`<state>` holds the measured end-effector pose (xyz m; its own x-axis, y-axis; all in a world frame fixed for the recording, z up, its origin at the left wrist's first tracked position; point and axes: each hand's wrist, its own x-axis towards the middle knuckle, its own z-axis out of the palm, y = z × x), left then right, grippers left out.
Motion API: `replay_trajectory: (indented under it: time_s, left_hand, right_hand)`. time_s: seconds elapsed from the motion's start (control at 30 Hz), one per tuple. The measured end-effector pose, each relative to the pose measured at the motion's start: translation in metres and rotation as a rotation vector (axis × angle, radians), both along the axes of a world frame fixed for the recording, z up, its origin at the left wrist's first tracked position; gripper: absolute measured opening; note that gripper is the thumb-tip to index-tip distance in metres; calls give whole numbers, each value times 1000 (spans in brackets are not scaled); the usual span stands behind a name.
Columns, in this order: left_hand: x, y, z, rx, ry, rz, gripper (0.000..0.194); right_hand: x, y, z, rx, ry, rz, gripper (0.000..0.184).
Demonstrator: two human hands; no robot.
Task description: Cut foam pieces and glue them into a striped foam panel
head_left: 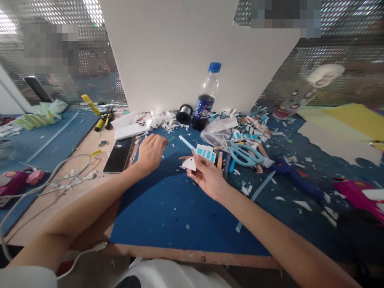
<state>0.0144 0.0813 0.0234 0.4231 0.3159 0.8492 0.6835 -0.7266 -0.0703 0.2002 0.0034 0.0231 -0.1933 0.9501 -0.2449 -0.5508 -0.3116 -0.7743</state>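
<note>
While the right hand [208, 178] grips a white piece [189, 163], the left hand [150, 152] is curled over the tabletop [156, 216], its grip unclear.

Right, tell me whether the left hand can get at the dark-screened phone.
Probably yes: the dark-screened phone lies just left of the left hand, with nothing visible blocking the way.

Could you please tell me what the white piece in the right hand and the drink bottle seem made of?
White piece: matt, probably card or thin foam, judging by its flat face and crisp edge.
Drink bottle: likely glossy clear plastic, since its upper wall is see-through with highlights.
</note>
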Motion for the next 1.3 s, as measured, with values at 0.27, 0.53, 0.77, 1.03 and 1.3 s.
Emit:
replay_trajectory:
  time_s: [0.27,0.53,0.77,1.03,1.3]
  left_hand:
    - [15,-26,16,107,386,-175,28]
    - [21,-29,6,72,486,-163,21]
    - [23,-31,-2,38,530,-178,15]
    - [22,-25,-4,5,492,-173,23]
    - [17,-21,-4,15,390,-234,32]
  right_hand:
    - [-8,-5,-2,36,-24,4,36]
    - [-13,-9,-6,20,-109,-46,38]
    - [-10,-5,-13,37,-193,-91,45]
    - [-10,-6,-12,128,-199,-57,39]
    - [-13,-9,-6,155,-108,33,26]
